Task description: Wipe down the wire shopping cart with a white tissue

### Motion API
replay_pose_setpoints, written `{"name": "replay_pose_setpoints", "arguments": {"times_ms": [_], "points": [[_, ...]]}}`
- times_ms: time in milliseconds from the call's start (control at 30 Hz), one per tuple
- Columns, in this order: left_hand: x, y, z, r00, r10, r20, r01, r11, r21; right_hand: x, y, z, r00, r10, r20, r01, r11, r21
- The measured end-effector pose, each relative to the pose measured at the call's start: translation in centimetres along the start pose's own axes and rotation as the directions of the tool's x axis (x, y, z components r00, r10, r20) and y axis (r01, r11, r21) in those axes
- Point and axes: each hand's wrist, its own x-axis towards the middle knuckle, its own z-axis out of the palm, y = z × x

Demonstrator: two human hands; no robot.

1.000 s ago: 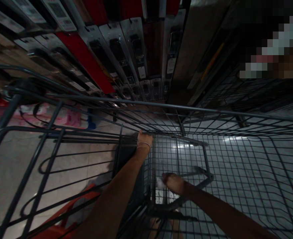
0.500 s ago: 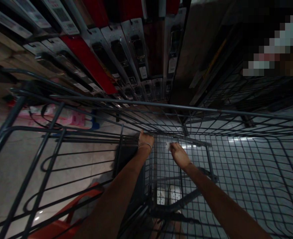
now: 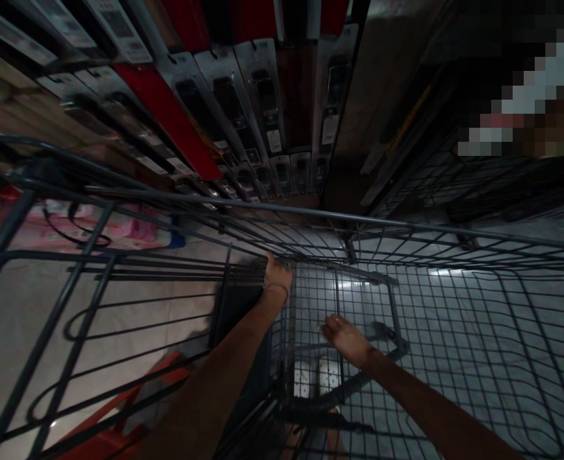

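My left hand (image 3: 278, 273), with a thin bracelet at the wrist, is closed around the top of the wire divider between the two parts of a dark metal shopping cart (image 3: 378, 220). To the right of it, my right hand (image 3: 346, 340) is over the cart's wire basket, fingers curled together and slightly blurred. A trace of a small white crumpled piece (image 3: 321, 329) shows at its fingertips; most of it is hidden. Just left of the divider is a dark flat panel (image 3: 243, 313), partly covered by my left forearm.
Packaged goods with dark straps (image 3: 229, 99) hang in rows on a rack beyond the cart. Pink packs (image 3: 133, 230) lie at the left. Below the cart are an orange plastic object (image 3: 119, 415) and white perforated shoes (image 3: 329, 377) on the tiled floor.
My right hand has moved down toward me, and the white piece at its fingertips shows less than before. My left hand keeps its hold on the cart. The view has shifted slightly.
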Motion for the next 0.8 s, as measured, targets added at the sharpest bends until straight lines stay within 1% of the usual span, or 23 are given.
{"name": "replay_pose_setpoints", "arguments": {"times_ms": [67,100,167,233,300,400,467,533,600,700,800], "points": [[-0.7,1.4,0.5,0.999,-0.032,-0.024,0.033,0.999,0.024,0.2,0.6,-0.7,0.999,0.05,-0.017,-0.05,0.999,-0.007],[-1.1,2.1,0.9,0.999,-0.029,-0.029,0.029,0.999,0.029,0.6,1.1,-1.2,0.995,0.093,-0.036,-0.093,0.996,-0.009],[-1.8,3.4,2.0,1.0,0.0,-0.023,0.0,1.0,0.016,2.2,2.5,-2.5,0.98,0.179,-0.081,-0.18,0.984,-0.009],[-2.3,4.3,3.3,1.0,0.009,-0.007,-0.01,1.0,-0.014,4.2,3.8,-3.8,0.961,0.248,-0.126,-0.25,0.968,-0.007],[-2.6,4.7,4.8,1.0,-0.03,0.007,0.031,0.999,-0.044,6.1,4.7,-4.6,0.938,0.305,-0.167,-0.31,0.951,-0.007],[-2.7,5.0,6.9,0.992,-0.123,0.022,0.125,0.989,-0.081,8.0,4.8,-4.8,0.913,0.352,-0.206,-0.36,0.933,-0.001],[-2.5,5.3,8.1,0.986,-0.163,0.03,0.165,0.981,-0.102,8.3,4.2,-4.2,0.909,0.357,-0.213,-0.364,0.932,0.01],[-2.2,5.4,9.0,0.982,-0.188,0.035,0.191,0.974,-0.119,7.6,3.3,-3.2,0.915,0.346,-0.208,-0.349,0.937,0.023],[-1.7,5.4,9.7,0.978,-0.205,0.034,0.208,0.969,-0.133,6.1,2.4,-1.8,0.937,0.289,-0.195,-0.291,0.956,0.021],[-0.9,5.1,10.4,0.975,-0.219,0.028,0.221,0.962,-0.158,2.5,1.1,0.9,0.977,0.126,-0.171,-0.132,0.991,-0.022],[-0.5,4.9,10.7,0.971,-0.237,0.017,0.236,0.954,-0.183,-1.4,0.1,3.4,0.987,-0.045,-0.154,0.029,0.995,-0.099]]}}
